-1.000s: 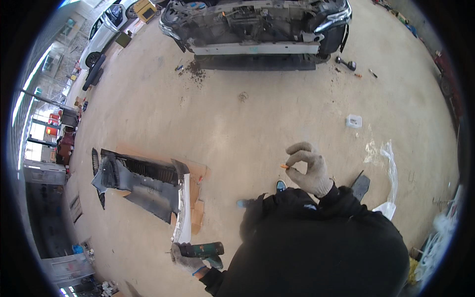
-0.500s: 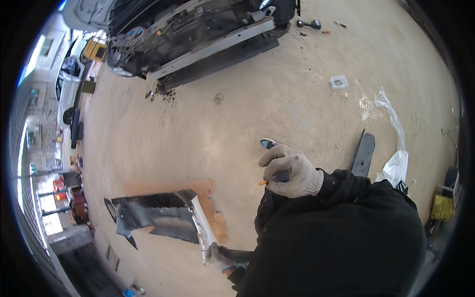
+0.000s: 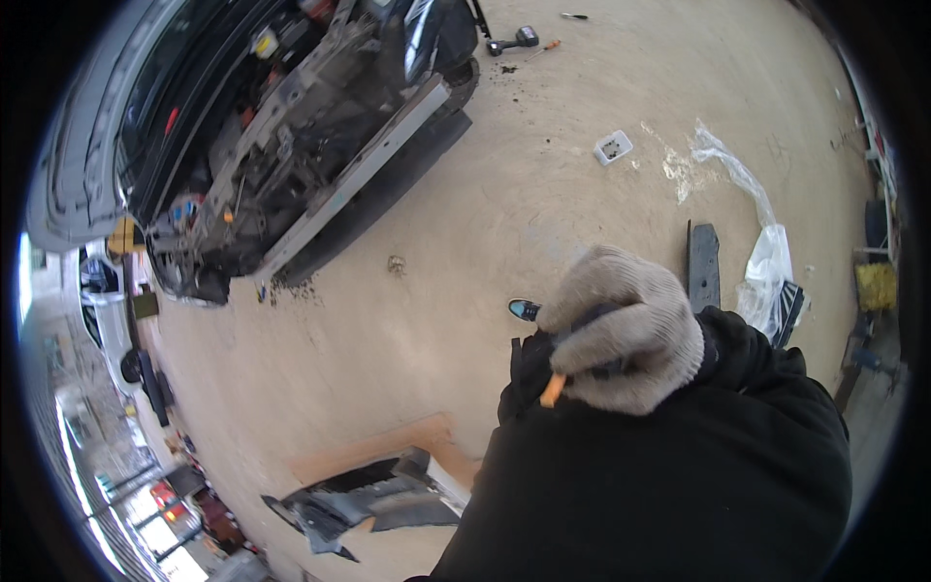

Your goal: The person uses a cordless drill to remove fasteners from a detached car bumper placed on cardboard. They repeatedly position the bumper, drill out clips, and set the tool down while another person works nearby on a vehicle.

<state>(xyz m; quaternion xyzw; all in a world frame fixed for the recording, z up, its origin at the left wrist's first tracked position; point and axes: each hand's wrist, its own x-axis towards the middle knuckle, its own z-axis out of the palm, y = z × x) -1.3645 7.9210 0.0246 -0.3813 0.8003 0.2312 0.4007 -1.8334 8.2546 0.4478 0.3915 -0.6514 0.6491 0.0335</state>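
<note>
Fingers point(image 3: 606, 347) of the right hand point(image 3: 630, 325) hold an orange bit point(image 3: 553, 390) over the black top point(image 3: 659, 475). Wide floor point(image 3: 465, 233) reaches the car's edge point(image 3: 357, 179). Left hand: I can't tell.

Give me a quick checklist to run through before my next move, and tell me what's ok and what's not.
1. Right hand grip on the small orange piece: ok, gloved fingers closed on it.
2. Left hand placement: cannot tell, it is out of view.
3. Curved panel resting on the cardboard: ok as far as seen, though your body hides part of it.
4. White tub upright: ok, open side up with small dark bits inside.
5. Floor free of loose plastic: not ok, plastic sheeting lies on your right.
</note>
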